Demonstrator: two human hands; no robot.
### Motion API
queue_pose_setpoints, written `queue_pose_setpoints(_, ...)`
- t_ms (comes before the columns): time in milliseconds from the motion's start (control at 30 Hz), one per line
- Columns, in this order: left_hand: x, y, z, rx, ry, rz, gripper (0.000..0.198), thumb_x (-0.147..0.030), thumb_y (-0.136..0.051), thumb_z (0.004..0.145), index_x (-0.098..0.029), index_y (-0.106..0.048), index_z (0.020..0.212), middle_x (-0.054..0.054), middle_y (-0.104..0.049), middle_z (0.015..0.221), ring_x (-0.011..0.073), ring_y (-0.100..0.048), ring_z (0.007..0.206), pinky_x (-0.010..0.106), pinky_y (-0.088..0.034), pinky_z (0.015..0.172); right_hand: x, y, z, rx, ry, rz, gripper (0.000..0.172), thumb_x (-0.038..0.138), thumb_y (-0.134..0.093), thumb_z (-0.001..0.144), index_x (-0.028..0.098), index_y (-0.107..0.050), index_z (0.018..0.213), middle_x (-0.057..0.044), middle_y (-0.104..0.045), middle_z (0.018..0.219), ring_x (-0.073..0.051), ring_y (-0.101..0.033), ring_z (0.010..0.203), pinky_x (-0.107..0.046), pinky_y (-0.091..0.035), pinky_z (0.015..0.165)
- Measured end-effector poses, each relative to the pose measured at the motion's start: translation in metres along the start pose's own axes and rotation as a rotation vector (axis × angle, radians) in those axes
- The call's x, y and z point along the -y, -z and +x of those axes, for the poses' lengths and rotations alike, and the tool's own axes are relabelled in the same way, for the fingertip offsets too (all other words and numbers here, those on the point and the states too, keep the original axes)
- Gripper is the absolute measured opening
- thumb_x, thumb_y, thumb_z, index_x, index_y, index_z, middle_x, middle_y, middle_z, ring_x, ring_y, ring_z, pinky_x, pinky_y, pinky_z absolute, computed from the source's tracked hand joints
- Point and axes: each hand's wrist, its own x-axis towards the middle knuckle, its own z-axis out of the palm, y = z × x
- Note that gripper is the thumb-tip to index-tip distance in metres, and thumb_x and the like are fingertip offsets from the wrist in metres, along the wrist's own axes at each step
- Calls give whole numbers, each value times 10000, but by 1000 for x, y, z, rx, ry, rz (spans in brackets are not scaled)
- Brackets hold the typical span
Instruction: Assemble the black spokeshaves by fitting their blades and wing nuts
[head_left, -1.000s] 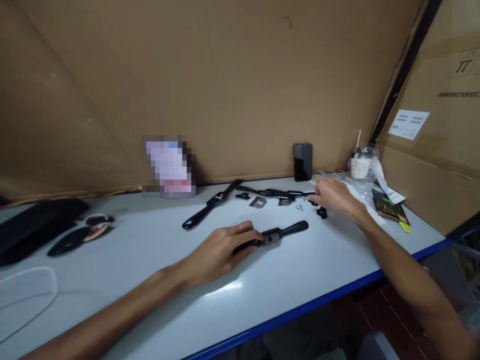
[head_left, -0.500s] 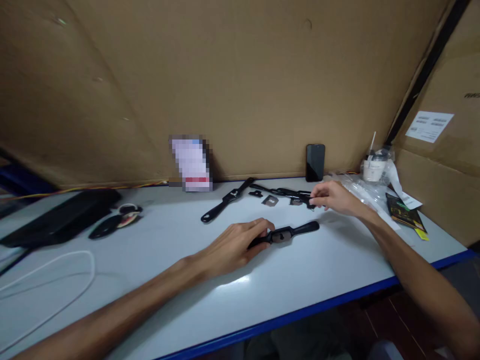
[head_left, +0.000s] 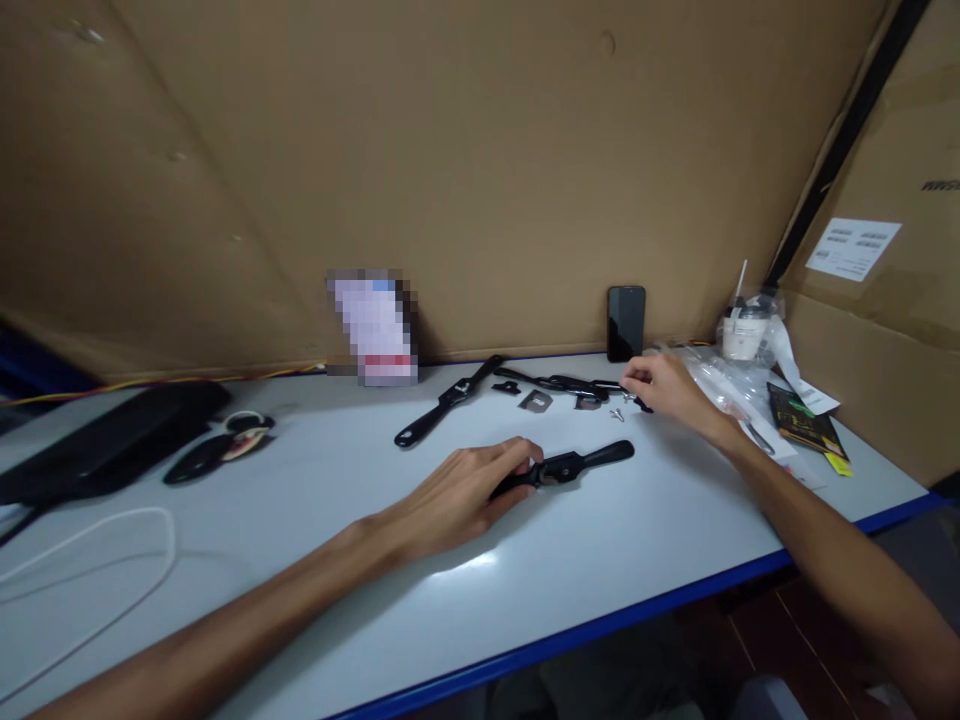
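Note:
My left hand [head_left: 491,485] is closed round the left handle of a black spokeshave [head_left: 561,467] just above or on the white table. Its right handle points away to the right. Further back, my right hand [head_left: 667,390] has its fingers pinched together at the right end of another black spokeshave [head_left: 577,386]; whatever is between the fingertips is too small to tell. Small silver screws [head_left: 616,414] lie just left of that hand. A flat grey blade [head_left: 537,402] and a small black cap piece [head_left: 506,387] lie nearby. A third spokeshave body [head_left: 450,400] rests to their left.
A dark phone [head_left: 625,324] leans on the cardboard wall. Plastic wrap, a cup [head_left: 745,335] and a black packet [head_left: 806,420] crowd the right side. At left are a black case [head_left: 112,440], keys [head_left: 217,450] and a white cable [head_left: 169,540]. A blurred upright screen [head_left: 375,330] stands behind.
My right hand has shifted slightly up and right, uncovering the screws on the table. The spokeshave in my left hand has turned a little, so its blade face shows less.

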Motion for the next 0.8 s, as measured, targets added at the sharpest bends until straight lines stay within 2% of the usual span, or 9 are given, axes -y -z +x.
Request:
queue_pose_setpoints(67, -1, 1, 0, 5, -24, 5, 165, -262, -485, 1045, -209, -535, 1193, 40, -682, 1018, 185, -651, 765, 299, -472, 639, -7, -2, -2, 26, -16, -47, 135, 219, -671, 942, 152, -789, 945, -92, -775, 869, -224, -687, 812, -286, -412, 687)
queue_pose_setpoints(167, 0, 2, 1, 3, -71, 22, 220, -256, -465, 1071, -193, -565, 1256, 55, -678, 1048, 180, -659, 774, 295, -488, 637, -4, -12, -9, 69, 15, -87, 215, 314, -732, 917, 174, -784, 1072, -109, -776, 910, -266, -692, 879, -296, -410, 698)
queue_pose_setpoints(233, 1, 1, 1, -5, -107, 34, 266, -253, -448, 1087, -193, -585, 1307, 57, -669, 1042, 175, -658, 771, 301, -499, 651, 3, -19, -12, 99, 48, -93, 210, 282, -720, 917, 199, -779, 1101, -99, -777, 928, -267, -694, 900, -292, -406, 704)
queue_pose_setpoints(300, 3, 0, 0, -11, -143, 46, 312, -246, -437, 1097, -215, -606, 1357, 52, -658, 1027, 162, -646, 738, 299, -499, 646, 8, -25, -13, 118, 65, -93, 152, 188, -678, 913, 201, -787, 1019, -97, -777, 927, -259, -696, 886, -292, -395, 697)
queue_pose_setpoints(400, 5, -2, -1, -42, -183, 72, 339, -228, -423, 1100, -244, -669, 1333, 43, -651, 996, 134, -604, 655, 281, -467, 593, 12, -27, -12, 107, 58, -82, 191, 64, -614, 869, 177, -768, 882, -110, -767, 881, -253, -691, 847, -297, -377, 674)
queue_pose_setpoints(567, 8, -6, -2, -61, -190, 92, 309, -222, -456, 1093, -229, -714, 1263, 48, -656, 999, 121, -595, 646, 263, -465, 591, 19, -18, -11, 36, 23, 23, 117, 75, -642, 810, 171, -709, 807, -74, -747, 807, -219, -676, 786, -285, -413, 665)
queue_pose_setpoints(633, 10, -8, -3, -91, -197, 90, 298, -234, -458, 1095, -226, -725, 1227, 47, -651, 998, 114, -568, 623, 258, -447, 575, 27, -17, -14, 26, 31, 137, 110, 76, -648, 801, 179, -674, 776, -38, -740, 784, -185, -676, 759, -263, -446, 668)
queue_pose_setpoints(733, 11, -10, -4, -119, -207, 82, 309, -239, -440, 1101, -222, -732, 1200, 49, -643, 988, 115, -546, 612, 261, -427, 565, 41, -21, -22, 76, 85, 551, 119, 65, -667, 769, 182, -648, 774, -1, -719, 736, -159, -677, 711, -251, -492, 656)
queue_pose_setpoints(800, 10, -9, -3, -114, -211, 81, 313, -226, -435, 1098, -214, -736, 1184, 53, -645, 984, 121, -554, 622, 267, -429, 570, 49, -25, -28, 158, 139, 803, 158, 60, -671, 764, 174, -694, 872, 9, -718, 726, -154, -676, 682, -263, -518, 654)
